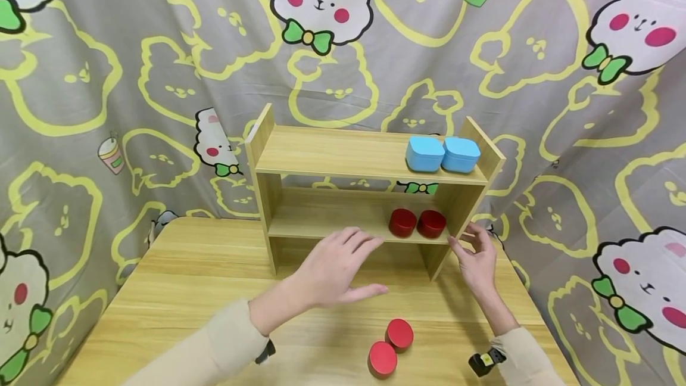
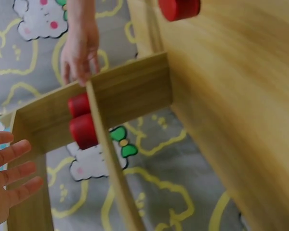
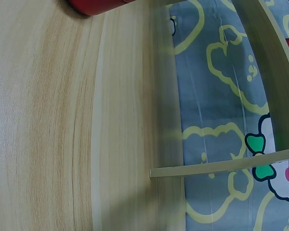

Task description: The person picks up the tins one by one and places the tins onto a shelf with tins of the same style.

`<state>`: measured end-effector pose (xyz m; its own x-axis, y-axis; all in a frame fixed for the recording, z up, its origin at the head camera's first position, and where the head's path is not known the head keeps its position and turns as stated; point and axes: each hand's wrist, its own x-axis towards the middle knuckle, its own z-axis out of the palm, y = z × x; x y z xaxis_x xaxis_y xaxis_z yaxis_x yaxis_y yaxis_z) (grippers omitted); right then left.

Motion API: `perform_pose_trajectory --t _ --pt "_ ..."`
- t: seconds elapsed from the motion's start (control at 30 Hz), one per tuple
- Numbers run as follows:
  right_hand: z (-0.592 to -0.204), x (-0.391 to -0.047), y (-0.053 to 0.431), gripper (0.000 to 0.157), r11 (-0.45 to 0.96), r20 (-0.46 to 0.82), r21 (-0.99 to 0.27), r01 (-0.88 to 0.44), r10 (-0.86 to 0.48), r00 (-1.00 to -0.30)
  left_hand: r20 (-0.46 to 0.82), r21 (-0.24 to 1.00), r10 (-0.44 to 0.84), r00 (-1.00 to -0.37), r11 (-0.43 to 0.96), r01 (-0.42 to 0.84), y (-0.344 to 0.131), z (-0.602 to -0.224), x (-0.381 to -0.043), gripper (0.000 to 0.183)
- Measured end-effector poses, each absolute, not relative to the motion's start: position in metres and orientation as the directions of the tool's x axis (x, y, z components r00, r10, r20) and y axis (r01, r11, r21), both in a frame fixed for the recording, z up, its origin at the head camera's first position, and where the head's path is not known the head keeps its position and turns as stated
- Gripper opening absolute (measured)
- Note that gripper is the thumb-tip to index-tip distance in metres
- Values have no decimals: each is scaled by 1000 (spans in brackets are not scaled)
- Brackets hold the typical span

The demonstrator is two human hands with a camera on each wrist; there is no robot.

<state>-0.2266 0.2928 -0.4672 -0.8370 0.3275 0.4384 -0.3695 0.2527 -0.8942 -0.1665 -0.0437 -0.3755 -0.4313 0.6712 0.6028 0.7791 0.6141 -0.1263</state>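
Note:
A small wooden shelf unit stands on the table. My left hand hovers before its middle board, fingers spread and holding nothing. At the unit's right side panel, my right hand has its thumb tip by the front edge and its other fingers along the outer face. Two dark-red round tins sit side by side at the right end of the middle board, near that thumb. Two light-blue boxes are at the right end of the top board. Two more red tins lie together on the table, below my left hand.
The wooden tabletop extends to both sides of the unit. A grey curtain printed with cartoon animals hangs behind and beside the table. Side panels rise above the top board at both ends.

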Motion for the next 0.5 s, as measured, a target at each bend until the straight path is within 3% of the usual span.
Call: perform_pose_trajectory --t 0.5 --pt "-468 -228 294 40 229 444 -894 -386 324 -835 450 -87 738 -502 596 798 -37 -433 -146 77"
